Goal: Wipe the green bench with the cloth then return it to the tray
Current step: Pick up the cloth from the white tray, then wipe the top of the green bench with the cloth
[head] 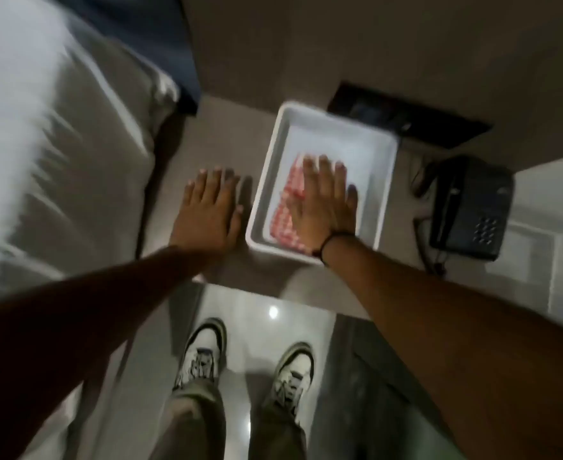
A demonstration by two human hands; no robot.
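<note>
A white rectangular tray sits on a grey-beige surface. Inside it lies a red-and-white patterned cloth. My right hand rests flat on the cloth with fingers stretched out, not gripping it. My left hand lies flat on the surface just left of the tray, fingers extended, holding nothing. The frame is blurred. No green bench can be made out.
A dark telephone with a cord stands right of the tray. A dark panel lies behind the tray. A bed with pale bedding fills the left. My shoes stand on a glossy floor below.
</note>
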